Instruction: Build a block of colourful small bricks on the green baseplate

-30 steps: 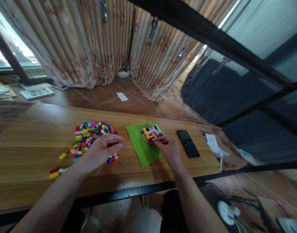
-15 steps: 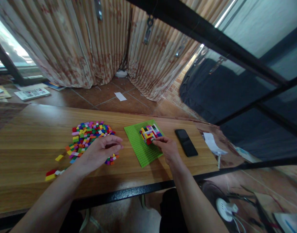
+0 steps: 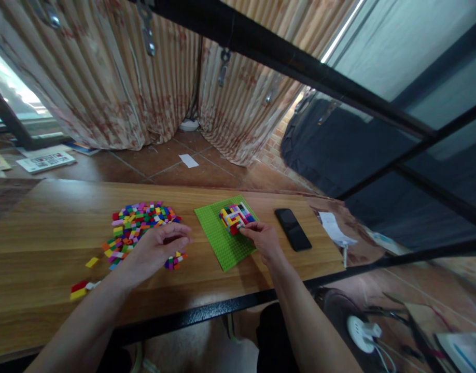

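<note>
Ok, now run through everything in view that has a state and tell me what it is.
Bricks: loose, piled, some strays
Baseplate: flat, partly covered
Build: joined bricks, on the baseplate
Left hand: open, half-curled
Right hand: fingertips at the build, grip unclear
Phone: flat, screen dark
Curtains: drawn together

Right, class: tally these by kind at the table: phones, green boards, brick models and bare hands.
Phone: 1
Green board: 1
Brick model: 1
Left hand and right hand: 2
Total: 5
</note>
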Action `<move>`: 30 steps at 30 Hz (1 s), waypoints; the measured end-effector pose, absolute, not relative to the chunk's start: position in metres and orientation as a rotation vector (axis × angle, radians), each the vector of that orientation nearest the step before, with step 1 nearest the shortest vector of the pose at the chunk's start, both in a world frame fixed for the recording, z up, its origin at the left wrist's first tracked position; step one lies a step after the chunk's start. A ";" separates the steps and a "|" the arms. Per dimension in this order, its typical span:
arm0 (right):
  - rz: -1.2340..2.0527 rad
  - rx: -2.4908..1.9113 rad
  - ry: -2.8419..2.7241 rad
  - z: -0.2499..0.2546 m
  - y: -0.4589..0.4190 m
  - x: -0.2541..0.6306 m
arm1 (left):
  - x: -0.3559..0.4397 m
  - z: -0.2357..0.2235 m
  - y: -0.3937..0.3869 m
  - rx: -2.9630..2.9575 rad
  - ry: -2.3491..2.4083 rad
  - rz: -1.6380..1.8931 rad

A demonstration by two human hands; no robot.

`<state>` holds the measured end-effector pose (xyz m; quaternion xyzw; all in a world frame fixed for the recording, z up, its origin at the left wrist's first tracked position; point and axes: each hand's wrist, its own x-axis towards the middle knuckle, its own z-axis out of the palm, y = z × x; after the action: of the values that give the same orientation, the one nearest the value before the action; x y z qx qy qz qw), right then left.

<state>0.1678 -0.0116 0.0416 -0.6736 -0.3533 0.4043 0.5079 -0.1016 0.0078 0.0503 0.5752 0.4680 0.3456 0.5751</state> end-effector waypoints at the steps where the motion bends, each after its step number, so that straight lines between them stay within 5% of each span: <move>1: 0.943 -1.627 -0.883 0.042 -0.011 0.171 | -0.103 0.049 0.008 1.339 1.103 0.815; 10: 0.250 -1.846 -1.515 0.040 -0.007 0.160 | -0.116 0.055 0.016 1.279 1.200 0.854; 30: 0.294 -1.633 -2.349 0.031 -0.003 0.195 | -0.173 0.071 0.019 1.005 1.355 1.299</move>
<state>0.1946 -0.0025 0.0306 -0.5629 -0.8095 0.1014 0.1325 -0.1725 0.0187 0.0710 0.4129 0.5567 0.5335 0.4848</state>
